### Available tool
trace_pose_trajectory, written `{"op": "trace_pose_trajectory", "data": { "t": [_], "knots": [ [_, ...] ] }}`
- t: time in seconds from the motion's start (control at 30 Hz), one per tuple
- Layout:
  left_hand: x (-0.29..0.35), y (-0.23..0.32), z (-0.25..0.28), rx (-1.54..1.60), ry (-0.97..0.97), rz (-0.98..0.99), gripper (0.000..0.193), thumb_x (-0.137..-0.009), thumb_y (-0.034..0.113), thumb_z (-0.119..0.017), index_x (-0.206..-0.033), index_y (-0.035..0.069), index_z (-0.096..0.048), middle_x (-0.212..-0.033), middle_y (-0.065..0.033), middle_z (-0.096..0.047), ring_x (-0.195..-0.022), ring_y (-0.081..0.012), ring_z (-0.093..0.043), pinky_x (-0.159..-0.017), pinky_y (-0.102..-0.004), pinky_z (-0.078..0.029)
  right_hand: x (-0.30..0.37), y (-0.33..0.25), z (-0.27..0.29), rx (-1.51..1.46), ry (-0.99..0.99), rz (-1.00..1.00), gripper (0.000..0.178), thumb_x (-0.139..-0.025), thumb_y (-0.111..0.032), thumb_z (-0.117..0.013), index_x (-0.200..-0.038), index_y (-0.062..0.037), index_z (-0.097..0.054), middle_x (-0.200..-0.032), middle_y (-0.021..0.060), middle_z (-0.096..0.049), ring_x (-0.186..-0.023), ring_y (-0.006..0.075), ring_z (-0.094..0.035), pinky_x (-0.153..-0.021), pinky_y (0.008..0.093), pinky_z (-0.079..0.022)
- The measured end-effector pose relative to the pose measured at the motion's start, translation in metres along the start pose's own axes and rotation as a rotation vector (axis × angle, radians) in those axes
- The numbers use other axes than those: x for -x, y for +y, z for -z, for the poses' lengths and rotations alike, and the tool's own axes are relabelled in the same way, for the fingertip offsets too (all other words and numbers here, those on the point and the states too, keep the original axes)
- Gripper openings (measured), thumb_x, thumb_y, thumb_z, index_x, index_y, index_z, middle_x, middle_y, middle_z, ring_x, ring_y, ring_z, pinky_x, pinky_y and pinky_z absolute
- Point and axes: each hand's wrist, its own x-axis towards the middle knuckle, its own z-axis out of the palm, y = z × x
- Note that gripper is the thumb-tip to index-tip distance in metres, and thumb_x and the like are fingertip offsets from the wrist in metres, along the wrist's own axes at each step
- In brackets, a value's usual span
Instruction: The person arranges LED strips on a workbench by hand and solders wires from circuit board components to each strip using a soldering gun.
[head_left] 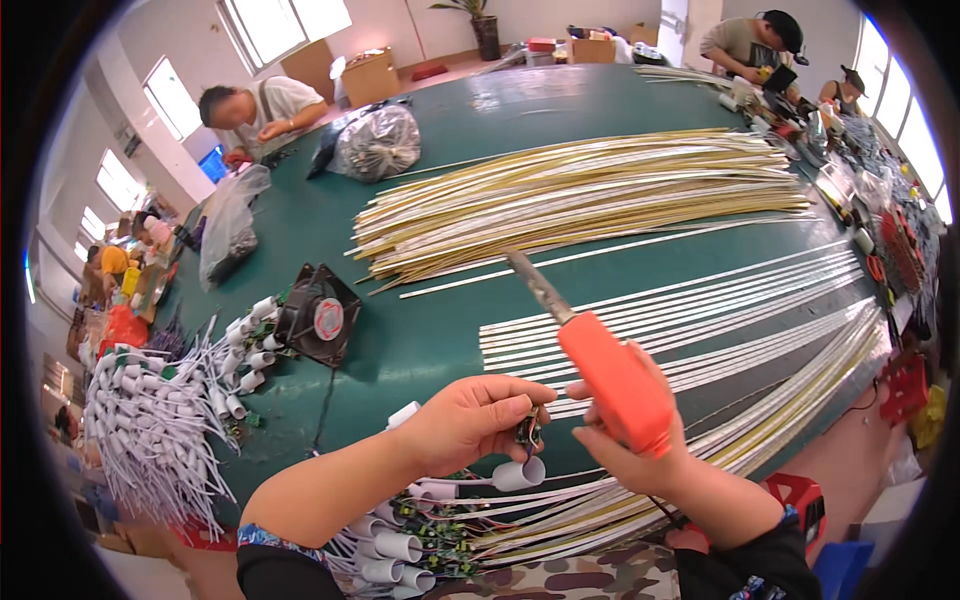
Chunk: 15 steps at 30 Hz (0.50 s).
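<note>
Board sits pinched between the thumb and fingers of the left hand, over the near side of the green table, with a few thin wires showing at it. The right hand is wrapped around the orange body of a gun, whose metal nozzle points up and away, toward the strips and well apart from the board. Whether a finger presses a trigger, I cannot tell.

Just below the board is a white tube, with more tubes and green boards crowded under the forearms.

The nozzle may be hot; nothing visible settles it. If so, swinging it round toward the board could burn the left fingertips, since the pinch leaves them right beside the part. A slack pinch could let so small a piece twist or drop among the similar ones below. Pulling the board away too sharply might strain its thin wires. A drip or touch from the nozzle could mark the white rows lying beneath the gun. The fan stands well left of both hands.
</note>
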Motion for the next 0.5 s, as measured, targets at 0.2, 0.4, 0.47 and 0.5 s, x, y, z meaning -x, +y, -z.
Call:
{"op": "trace_pose_trajectory", "data": {
  "t": [0.2,0.4,0.47,0.5],
  "knots": [
    [-0.018,-0.007,-0.021,0.000,0.058,-0.045,0.030,-0.101,0.028,-0.053,-0.117,0.003,-0.056,-0.100,-0.0039,-0.063,-0.081,-0.0099,-0.063,-0.067,-0.0237,-0.054,0.015,0.068,-0.008,0.010,-0.226,0.062,0.102,-0.066,-0.006,-0.082,-0.148,-0.0024,-0.022,-0.113,0.0176,-0.065,-0.081,0.0318,-0.064,-0.070,0.0380,-0.052],
    [-0.018,-0.022,-0.008,-0.006,0.062,-0.069,0.026,-0.098,0.032,-0.059,-0.101,0.007,-0.055,-0.090,0.0004,-0.058,-0.076,-0.0065,-0.056,-0.065,-0.0246,-0.049,-0.020,0.009,-0.015,0.310,-0.042,0.559,0.095,-0.058,-0.001,-0.078,-0.141,-0.0030,-0.032,-0.106,0.0133,-0.066,-0.074,0.0292,-0.060,-0.064,0.0367,-0.051],
    [-0.019,-0.027,-0.009,-0.202,0.141,-0.117,0.027,-0.098,0.033,-0.059,-0.100,0.006,-0.054,-0.085,0.0025,-0.054,-0.073,-0.0060,-0.053,-0.063,-0.0242,-0.046,-0.019,0.007,-0.012,0.430,-0.145,0.550,0.092,-0.056,0.002,-0.074,-0.139,-0.0045,-0.034,-0.105,0.0122,-0.065,-0.075,0.0289,-0.061,-0.063,0.0359,-0.051],
    [-0.019,-0.027,-0.010,-0.152,0.163,-0.074,0.028,-0.098,0.034,-0.058,-0.101,0.006,-0.053,-0.085,0.0024,-0.054,-0.074,-0.0057,-0.053,-0.063,-0.0241,-0.046,-0.019,0.006,-0.012,0.435,-0.155,0.548,0.092,-0.056,0.002,-0.074,-0.139,-0.0045,-0.034,-0.105,0.0122,-0.065,-0.075,0.0289,-0.061,-0.063,0.0359,-0.051]
  ]
}}
